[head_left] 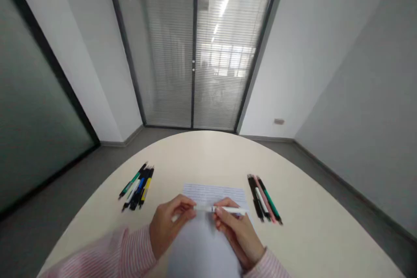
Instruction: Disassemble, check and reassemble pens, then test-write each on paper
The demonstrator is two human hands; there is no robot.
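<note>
A white pen (226, 210) lies crosswise between my hands, slightly blurred near its middle. My left hand (172, 224) pinches its left part, and my right hand (236, 235) grips its right part. Both hands hover over a lined sheet of paper (213, 194), and a pale grey sheet or pad (203, 254) lies under them nearer me. A bundle of pens (137, 188) rests left of the paper, with black, green, blue and yellow bodies. To the right lies a second bundle of pens (263, 197), black, pink, white and green.
The cream table (208, 150) has a rounded far edge, with grey floor beyond it. Ahead stands a glazed double door with blinds (193, 47). A dark glass panel (39, 108) fills the left side, and a pale wall (352, 82) the right.
</note>
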